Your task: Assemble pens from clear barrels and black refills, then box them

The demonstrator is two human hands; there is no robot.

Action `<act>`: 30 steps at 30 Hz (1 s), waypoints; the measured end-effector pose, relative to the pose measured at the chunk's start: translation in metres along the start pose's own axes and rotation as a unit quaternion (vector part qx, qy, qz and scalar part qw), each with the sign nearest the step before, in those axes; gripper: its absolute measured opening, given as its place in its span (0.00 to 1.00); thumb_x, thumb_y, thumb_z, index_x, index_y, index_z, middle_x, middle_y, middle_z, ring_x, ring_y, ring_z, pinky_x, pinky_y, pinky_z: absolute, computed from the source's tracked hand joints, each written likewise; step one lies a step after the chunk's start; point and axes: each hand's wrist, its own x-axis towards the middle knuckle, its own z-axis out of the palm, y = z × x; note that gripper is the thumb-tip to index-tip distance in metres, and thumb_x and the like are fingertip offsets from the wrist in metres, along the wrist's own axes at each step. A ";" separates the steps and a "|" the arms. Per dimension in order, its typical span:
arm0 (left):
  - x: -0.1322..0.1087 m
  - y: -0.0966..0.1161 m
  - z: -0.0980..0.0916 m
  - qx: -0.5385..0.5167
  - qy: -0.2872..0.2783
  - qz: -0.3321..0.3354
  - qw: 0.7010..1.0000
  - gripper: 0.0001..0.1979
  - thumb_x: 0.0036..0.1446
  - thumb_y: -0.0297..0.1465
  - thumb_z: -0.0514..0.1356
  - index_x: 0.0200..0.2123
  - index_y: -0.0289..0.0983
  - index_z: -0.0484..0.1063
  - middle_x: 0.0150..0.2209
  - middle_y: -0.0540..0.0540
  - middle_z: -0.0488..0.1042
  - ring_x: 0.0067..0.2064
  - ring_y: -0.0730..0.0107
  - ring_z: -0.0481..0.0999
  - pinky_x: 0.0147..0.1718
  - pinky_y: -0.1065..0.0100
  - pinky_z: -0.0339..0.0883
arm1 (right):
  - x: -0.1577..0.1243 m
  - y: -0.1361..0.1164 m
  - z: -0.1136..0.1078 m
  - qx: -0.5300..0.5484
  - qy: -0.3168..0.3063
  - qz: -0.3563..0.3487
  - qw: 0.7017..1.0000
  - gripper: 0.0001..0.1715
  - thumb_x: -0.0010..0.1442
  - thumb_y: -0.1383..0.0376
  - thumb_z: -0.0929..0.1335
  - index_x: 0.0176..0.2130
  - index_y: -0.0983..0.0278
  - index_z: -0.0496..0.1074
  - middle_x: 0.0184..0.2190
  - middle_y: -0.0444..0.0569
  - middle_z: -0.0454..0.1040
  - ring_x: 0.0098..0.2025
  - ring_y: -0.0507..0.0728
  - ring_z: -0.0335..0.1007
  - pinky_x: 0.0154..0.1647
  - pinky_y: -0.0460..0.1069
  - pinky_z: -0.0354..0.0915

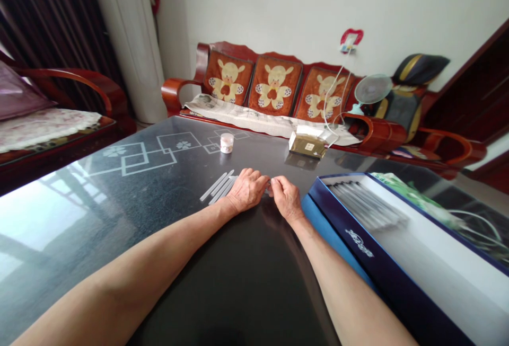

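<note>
My left hand (247, 191) rests low over the dark glossy table (191, 293), its fingers curled together. Close on its right, my right hand (285, 196) is closed in a pinch, fingertips almost meeting those of the left. Something small and dark sits between the two sets of fingertips, too hidden to name. Just left of my left hand lie several thin whitish sticks (218, 187), side by side and partly covered by that hand. Beyond them a small white round container (226, 143) with a printed pattern stands upright.
To the right, a long dark-blue open box (338, 224) with a white inside holds several slim grey, dark-tipped sticks (368, 205). A gold tissue box (308, 143) stands at the far table edge. Behind are a wooden sofa (178, 91) and a small fan (373, 89) with a white cable.
</note>
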 end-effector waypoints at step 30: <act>0.007 0.001 -0.011 -0.039 0.132 -0.004 0.991 0.16 0.62 0.34 0.51 0.49 0.35 0.69 0.45 0.38 0.72 0.46 0.58 0.68 0.47 0.56 0.59 | 0.004 0.007 -0.001 0.098 0.079 0.089 0.988 0.21 0.59 0.49 0.62 0.33 0.63 0.70 0.24 0.45 0.75 0.24 0.53 0.70 0.29 0.46 0.65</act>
